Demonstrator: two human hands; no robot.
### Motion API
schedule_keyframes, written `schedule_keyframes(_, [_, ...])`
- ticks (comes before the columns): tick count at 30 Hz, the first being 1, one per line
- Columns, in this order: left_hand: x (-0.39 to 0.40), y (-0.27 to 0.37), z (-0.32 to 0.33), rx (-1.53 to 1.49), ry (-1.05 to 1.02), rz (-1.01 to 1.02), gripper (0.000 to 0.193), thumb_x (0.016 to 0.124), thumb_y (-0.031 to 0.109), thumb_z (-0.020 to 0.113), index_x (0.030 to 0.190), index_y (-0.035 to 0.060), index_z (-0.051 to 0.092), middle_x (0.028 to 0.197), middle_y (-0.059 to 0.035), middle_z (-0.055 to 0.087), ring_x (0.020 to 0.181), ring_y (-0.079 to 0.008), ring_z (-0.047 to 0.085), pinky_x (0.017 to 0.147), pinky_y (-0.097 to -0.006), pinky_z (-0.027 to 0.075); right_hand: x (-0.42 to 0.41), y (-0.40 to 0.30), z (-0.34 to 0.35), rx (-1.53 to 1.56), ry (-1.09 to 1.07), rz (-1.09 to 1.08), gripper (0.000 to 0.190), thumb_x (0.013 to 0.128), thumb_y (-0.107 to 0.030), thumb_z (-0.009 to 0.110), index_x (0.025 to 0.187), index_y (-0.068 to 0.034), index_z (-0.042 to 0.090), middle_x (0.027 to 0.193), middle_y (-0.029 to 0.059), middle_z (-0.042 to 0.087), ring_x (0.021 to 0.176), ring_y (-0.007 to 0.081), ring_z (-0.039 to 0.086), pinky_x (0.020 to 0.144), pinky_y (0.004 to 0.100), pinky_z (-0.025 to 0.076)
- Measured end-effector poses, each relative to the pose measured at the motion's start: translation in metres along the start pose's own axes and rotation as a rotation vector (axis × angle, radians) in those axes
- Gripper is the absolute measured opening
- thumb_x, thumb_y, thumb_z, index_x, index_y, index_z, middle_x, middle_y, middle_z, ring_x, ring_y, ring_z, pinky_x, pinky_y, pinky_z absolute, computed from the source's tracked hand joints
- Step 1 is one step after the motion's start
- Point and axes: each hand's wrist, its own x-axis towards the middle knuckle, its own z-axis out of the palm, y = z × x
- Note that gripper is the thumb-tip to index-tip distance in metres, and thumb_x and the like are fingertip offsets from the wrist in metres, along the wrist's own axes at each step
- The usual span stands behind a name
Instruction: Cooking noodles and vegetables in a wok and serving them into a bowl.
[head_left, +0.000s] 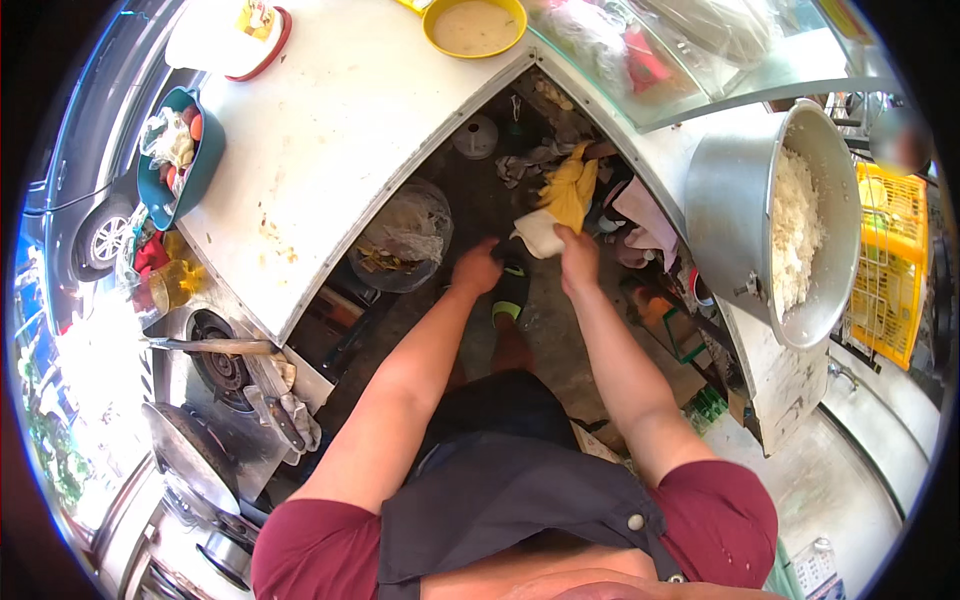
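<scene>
My right hand (580, 260) grips a cloth, its white part (537, 233) spreading left of my fingers. A yellow cloth (568, 191) runs up from the same grip towards the dark space under the counter; whether the two are one piece I cannot tell. My left hand (478, 268) hangs just above my dark shoe, fingers curled, and what might be inside them is hidden. To its left stands a bin lined with clear plastic (405, 232), with scraps in it. Behind the yellow cloth lies a crumpled grey cloth (525, 163).
A white counter (315, 150) borders the floor gap on the left. On the right counter, a large metal pot (731, 202) of cooked rice lies tilted. A yellow bowl (475, 49) of pale liquid stands at the far edge. A wooden handle (232, 346) juts over the gas burner (221, 364).
</scene>
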Motion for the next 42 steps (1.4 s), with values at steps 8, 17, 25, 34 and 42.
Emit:
schedule_keyframes(8, [0.06,0.083,0.026,-0.022,0.104,0.161,0.053,0.079,0.027,0.074,0.129,0.013,0.059,0.116,-0.0221,0.067,0.109,-0.043,0.063,0.093,-0.0487,0.052,-0.035,-0.081,-0.011,0.559,-0.222,0.178,0.033,0.082,-0.001,0.067,0.115,0.0,0.064,0.104,0.0106,0.071,0.09,0.0236,0.071,0.08,0.0363,0.058])
schedule_keyframes(17, [-0.024,0.061,-0.027,0.103,0.072,0.055,0.042,0.079,0.02,0.076,0.118,0.0102,0.061,0.113,-0.0156,0.068,0.101,-0.0387,0.066,0.093,-0.0495,0.05,-0.013,-0.069,-0.069,0.326,-0.012,0.145,0.04,0.075,0.004,0.07,0.114,0.0,0.063,0.1,0.0115,0.071,0.087,0.0239,0.07,0.075,0.0347,0.057])
schedule_keyframes(25, [-0.084,-0.013,-0.045,0.228,0.154,-0.052,0.043,0.084,0.027,0.075,0.12,0.0113,0.057,0.111,-0.0148,0.068,0.104,-0.0385,0.065,0.088,-0.0508,0.052,0.011,-0.059,-0.09,0.354,0.175,0.005,0.035,0.071,0.008,0.077,0.1,-0.001,0.06,0.091,0.0082,0.066,0.077,0.0186,0.065,0.072,0.0318,0.053])
schedule_keyframes(34, [-0.142,0.05,-0.068,-0.07,0.284,0.083,0.028,0.09,0.027,0.072,0.104,0.0069,0.059,0.101,-0.0167,0.064,0.097,-0.0412,0.063,0.081,-0.0521,0.05,-0.023,-0.004,-0.075,-0.148,0.108,0.276,0.058,0.079,-0.016,0.083,0.13,-0.007,0.055,0.123,0.0093,0.06,0.107,0.0214,0.059,0.088,0.0374,0.048])
schedule_keyframes(42, [-0.165,0.106,-0.045,-0.358,0.096,0.156,0.015,0.089,0.014,0.068,0.1,0.0055,0.063,0.101,-0.015,0.061,0.092,-0.0366,0.063,0.078,-0.0463,0.051,-0.078,0.007,-0.031,0.357,-0.389,0.672,0.03,0.099,-0.023,0.063,0.127,-0.013,0.059,0.116,0.0075,0.068,0.105,0.0229,0.064,0.087,0.0394,0.052])
